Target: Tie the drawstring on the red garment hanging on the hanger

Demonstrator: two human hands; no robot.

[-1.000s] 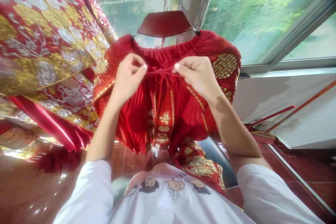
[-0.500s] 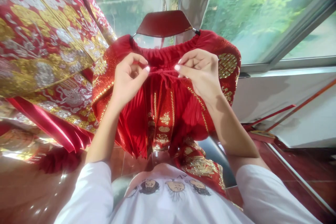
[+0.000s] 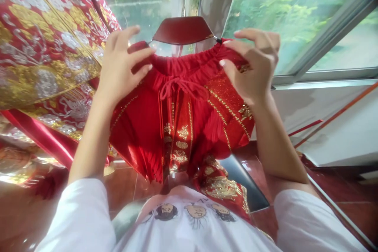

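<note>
A red pleated garment with gold trim (image 3: 138, 126) hangs in front of me on a dark red hanger (image 3: 183, 30). At the middle of its gathered neckline sits a tied bow of thin red cord (image 3: 180, 86), with its ends hanging down. My left hand (image 3: 122, 61) is at the garment's left shoulder, fingers apart and slightly curled. Over the right shoulder my right hand (image 3: 255, 63) is likewise spread, its thumb and fingers parted near the cloth. Whether the fingertips touch the fabric I cannot tell.
A red curtain-like cloth with gold and silver embroidery (image 3: 53, 39) hangs at the left. Behind the hanger are windows (image 3: 283, 19). Another gold-embroidered red cloth (image 3: 223, 185) lies below, near a black flat surface (image 3: 246, 183).
Both hands have let go of the cord at the neckline and moved apart and upward to the shoulders. The bow now shows in full view.
</note>
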